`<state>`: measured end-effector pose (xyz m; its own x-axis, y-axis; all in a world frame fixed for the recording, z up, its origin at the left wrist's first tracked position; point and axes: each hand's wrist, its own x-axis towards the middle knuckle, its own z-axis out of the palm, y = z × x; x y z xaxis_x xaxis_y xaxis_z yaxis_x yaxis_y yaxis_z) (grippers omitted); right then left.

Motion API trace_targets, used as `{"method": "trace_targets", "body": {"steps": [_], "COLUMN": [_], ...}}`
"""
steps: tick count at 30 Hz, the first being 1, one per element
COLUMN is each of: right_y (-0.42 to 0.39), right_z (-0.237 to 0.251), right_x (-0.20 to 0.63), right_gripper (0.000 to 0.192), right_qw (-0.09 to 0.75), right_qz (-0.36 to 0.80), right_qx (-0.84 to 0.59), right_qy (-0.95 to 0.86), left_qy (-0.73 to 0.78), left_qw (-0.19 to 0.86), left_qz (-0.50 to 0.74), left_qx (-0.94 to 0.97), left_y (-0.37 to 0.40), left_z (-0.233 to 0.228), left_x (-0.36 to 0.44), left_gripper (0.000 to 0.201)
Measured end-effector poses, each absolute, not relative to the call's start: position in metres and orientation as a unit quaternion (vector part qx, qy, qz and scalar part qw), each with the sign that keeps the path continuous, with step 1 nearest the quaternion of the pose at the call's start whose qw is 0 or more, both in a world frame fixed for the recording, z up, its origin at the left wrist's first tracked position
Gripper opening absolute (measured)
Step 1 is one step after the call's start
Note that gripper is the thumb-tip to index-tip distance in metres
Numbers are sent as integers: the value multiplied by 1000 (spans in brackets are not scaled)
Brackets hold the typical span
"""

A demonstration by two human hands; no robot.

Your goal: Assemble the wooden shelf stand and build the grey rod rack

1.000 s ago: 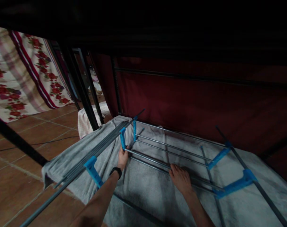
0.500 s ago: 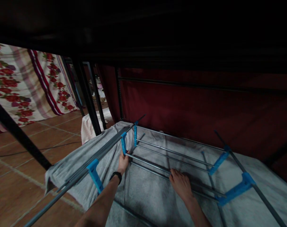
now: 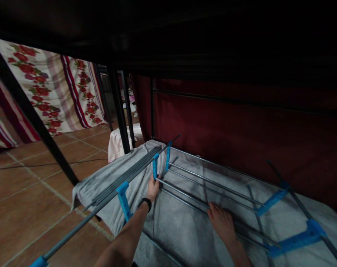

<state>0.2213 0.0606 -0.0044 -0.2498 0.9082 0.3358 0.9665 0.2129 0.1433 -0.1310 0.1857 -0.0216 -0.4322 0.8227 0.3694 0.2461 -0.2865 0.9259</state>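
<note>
A frame of thin grey metal rods (image 3: 185, 191) and blue plastic brackets lies on grey cloth (image 3: 185, 230). My left hand (image 3: 153, 186), with a dark band at the wrist, is closed around the lower end of a blue bracket (image 3: 155, 167), where a rod meets it. Farther right, my right hand (image 3: 220, 222) curls over the middle of the front rods, its fingertips partly hidden. Another blue bracket (image 3: 293, 241) joins these rods at their right end. A third bracket (image 3: 124, 200) hangs from the long left pole (image 3: 85, 220), nearer me.
Several loose grey rods (image 3: 129, 174) lie together beside the left pole. Black metal posts (image 3: 40, 122) stand at the left, and a dark surface hangs low overhead. A dark red cloth (image 3: 226, 129) covers the back. Tiled floor (image 3: 32, 193) shows at left.
My view has turned slightly left, so the frame and both hands appear farther right. Both hands keep about the same places on the frame.
</note>
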Motion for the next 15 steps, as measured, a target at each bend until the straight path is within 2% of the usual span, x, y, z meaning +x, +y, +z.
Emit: {"method": "trace_targets", "body": {"steps": [6,15], "right_y": [60,59], "right_z": [-1,2], "right_x": [218,216], "right_gripper": [24,23], "right_qw": [89,88], "right_qz": [-167,-160], "right_qx": [-607,-619], "right_qy": [-772,-764], "left_qy": [558,550], "left_qw": [233,241], "left_qz": [637,640], "left_qx": [478,479], "left_y": [186,189], "left_z": [-21,-27], "left_x": [-131,-132], "left_gripper": [32,27]}}
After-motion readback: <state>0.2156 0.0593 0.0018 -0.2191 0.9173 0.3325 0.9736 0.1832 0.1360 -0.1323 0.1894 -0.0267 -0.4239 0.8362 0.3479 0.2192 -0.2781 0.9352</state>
